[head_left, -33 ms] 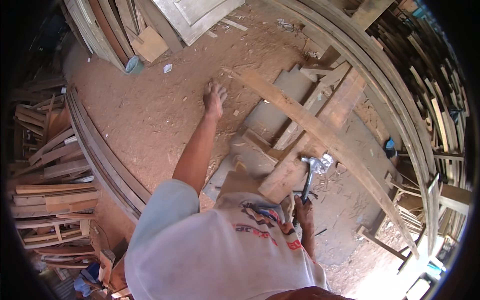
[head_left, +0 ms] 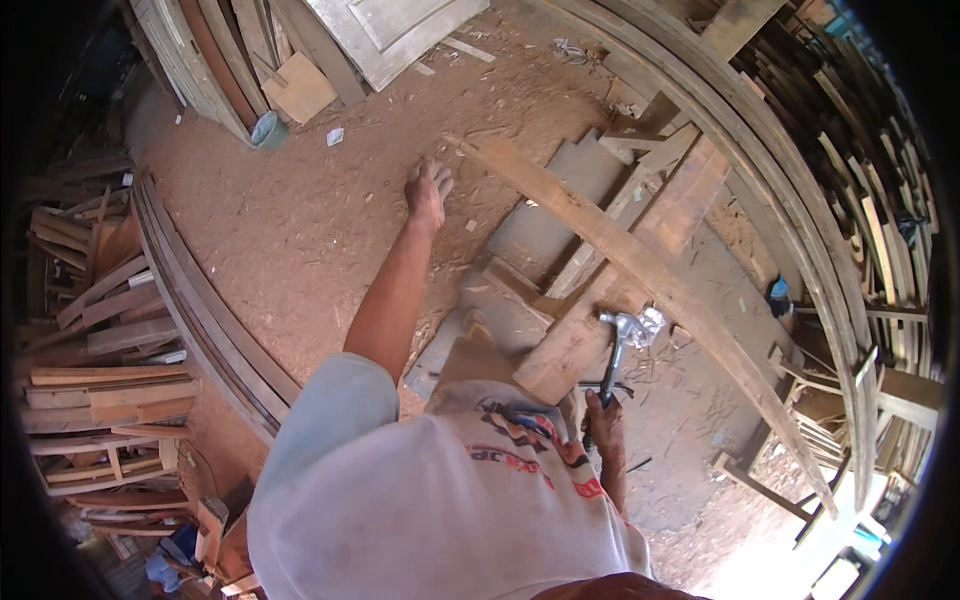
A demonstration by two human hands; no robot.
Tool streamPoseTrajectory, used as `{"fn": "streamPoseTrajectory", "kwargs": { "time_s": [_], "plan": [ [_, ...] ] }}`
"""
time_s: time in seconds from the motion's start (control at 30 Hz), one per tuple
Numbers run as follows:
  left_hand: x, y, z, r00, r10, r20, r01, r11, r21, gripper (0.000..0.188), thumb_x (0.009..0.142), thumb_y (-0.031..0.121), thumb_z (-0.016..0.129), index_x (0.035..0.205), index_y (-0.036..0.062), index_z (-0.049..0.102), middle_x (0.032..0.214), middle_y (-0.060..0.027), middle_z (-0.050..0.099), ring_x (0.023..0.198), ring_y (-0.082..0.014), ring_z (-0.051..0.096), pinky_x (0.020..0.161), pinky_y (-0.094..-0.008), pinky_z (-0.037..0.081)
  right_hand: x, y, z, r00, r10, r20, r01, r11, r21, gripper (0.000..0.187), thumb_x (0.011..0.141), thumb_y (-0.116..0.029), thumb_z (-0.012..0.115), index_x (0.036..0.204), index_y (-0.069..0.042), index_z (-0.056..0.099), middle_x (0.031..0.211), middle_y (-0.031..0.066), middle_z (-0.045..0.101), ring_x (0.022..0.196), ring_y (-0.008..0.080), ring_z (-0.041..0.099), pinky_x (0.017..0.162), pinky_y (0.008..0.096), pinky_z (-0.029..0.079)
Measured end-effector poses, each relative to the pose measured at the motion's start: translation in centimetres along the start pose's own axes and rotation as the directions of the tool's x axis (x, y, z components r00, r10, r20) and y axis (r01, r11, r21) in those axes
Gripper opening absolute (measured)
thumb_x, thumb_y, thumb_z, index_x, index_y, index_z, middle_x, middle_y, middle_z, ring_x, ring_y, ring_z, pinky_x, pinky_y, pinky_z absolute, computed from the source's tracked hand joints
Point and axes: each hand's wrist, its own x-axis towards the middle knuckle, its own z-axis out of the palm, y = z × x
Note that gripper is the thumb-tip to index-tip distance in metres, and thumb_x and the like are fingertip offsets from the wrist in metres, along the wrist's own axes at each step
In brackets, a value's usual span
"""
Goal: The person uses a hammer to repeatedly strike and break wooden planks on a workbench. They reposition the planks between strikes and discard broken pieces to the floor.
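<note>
The right hand (head_left: 604,420) was closed around a hammer (head_left: 613,368), head just beyond it, while the left hand (head_left: 428,195), half-curled and seemingly empty, appeared near a long plank's (head_left: 640,262) end, seemingly a holding step, any next move calling for a steady grip.

Plank (head_left: 657,267) crosswise over board (head_left: 686,200)

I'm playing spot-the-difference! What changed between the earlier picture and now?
Nothing that I can clearly see: nothing was taken hold of or let go. The right hand still grips the hammer, the left hand is still stretched out with nothing visible in it, and the long wooden plank lies as before.
</note>
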Motion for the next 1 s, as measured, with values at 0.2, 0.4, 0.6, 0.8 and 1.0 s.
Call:
{"fn": "streamPoseTrajectory", "kwargs": {
  "time_s": [0.2, 0.4, 0.6, 0.8, 1.0],
  "plan": [
    [-2.1, 1.8, 3.1, 0.996, -0.083, 0.031, 0.082, 0.996, 0.031, 0.068, 0.105, 0.037, 0.054, 0.155, -0.0028, 0.031, 0.155, -0.025, 0.042, 0.141, -0.036, 0.046, 0.115, -0.0456, 0.043, 0.0, 1.4, 0.3, 0.997, -0.077, -0.028, 0.079, 0.996, 0.044, 0.04, 0.098, -0.04, 0.067, 0.094, 0.0, 0.061, 0.061, 0.0047, 0.059, 0.049, 0.0134, 0.056, 0.046, 0.0309, 0.045],
    [1.7, 3.1, 5.1, 0.999, -0.017, -0.049, 0.022, 0.994, 0.111, 0.076, 0.103, 0.041, 0.058, 0.157, -0.0016, 0.027, 0.158, -0.0244, 0.037, 0.146, -0.0363, 0.039, 0.12, -0.0453, 0.037, -0.4, 0.1, -0.2, 0.993, -0.104, -0.047, 0.108, 0.99, 0.088, 0.05, 0.094, -0.048, 0.071, 0.098, 0.001, 0.061, 0.063, 0.0049, 0.057, 0.054, 0.0149, 0.057, 0.051, 0.0333, 0.047],
    [4.2, 1.7, 5.7, 0.989, -0.046, 0.143, 0.036, 0.997, 0.074, 0.087, 0.099, 0.045, 0.065, 0.158, -0.0025, 0.021, 0.16, -0.0259, 0.032, 0.149, -0.0366, 0.033, 0.123, -0.0442, 0.033, -3.7, -4.0, 1.0, 0.979, 0.002, -0.205, 0.001, 1.0, 0.016, 0.049, 0.095, -0.049, 0.07, 0.093, -0.001, 0.06, 0.063, 0.0054, 0.056, 0.054, 0.0163, 0.056, 0.052, 0.0362, 0.045],
    [5.7, -0.9, 3.3, 0.93, -0.06, 0.362, 0.075, 0.997, -0.029, 0.097, 0.094, 0.046, 0.073, 0.158, -0.002, 0.018, 0.163, -0.0246, 0.024, 0.152, -0.0365, 0.025, 0.126, -0.046, 0.025, -5.5, -8.9, 5.3, 0.977, 0.039, -0.21, -0.035, 0.999, 0.021, 0.052, 0.095, -0.048, 0.069, 0.106, 0.002, 0.062, 0.065, 0.0064, 0.059, 0.056, 0.016, 0.059, 0.053, 0.0358, 0.048],
    [5.1, 1.2, 2.8, 0.884, -0.097, 0.458, 0.132, 0.99, -0.045, 0.062, 0.096, 0.038, 0.072, 0.139, 0.0026, 0.045, 0.14, -0.0159, 0.049, 0.135, -0.0351, 0.047, 0.12, -0.0511, 0.033, -6.5, -13.4, 9.1, 0.975, 0.06, -0.214, 0.025, 0.927, 0.374, 0.069, 0.094, -0.02, 0.065, 0.154, 0.001, 0.037, 0.082, 0.0092, 0.067, 0.063, 0.0144, 0.063, 0.054, 0.0286, 0.052]
  ]
}}
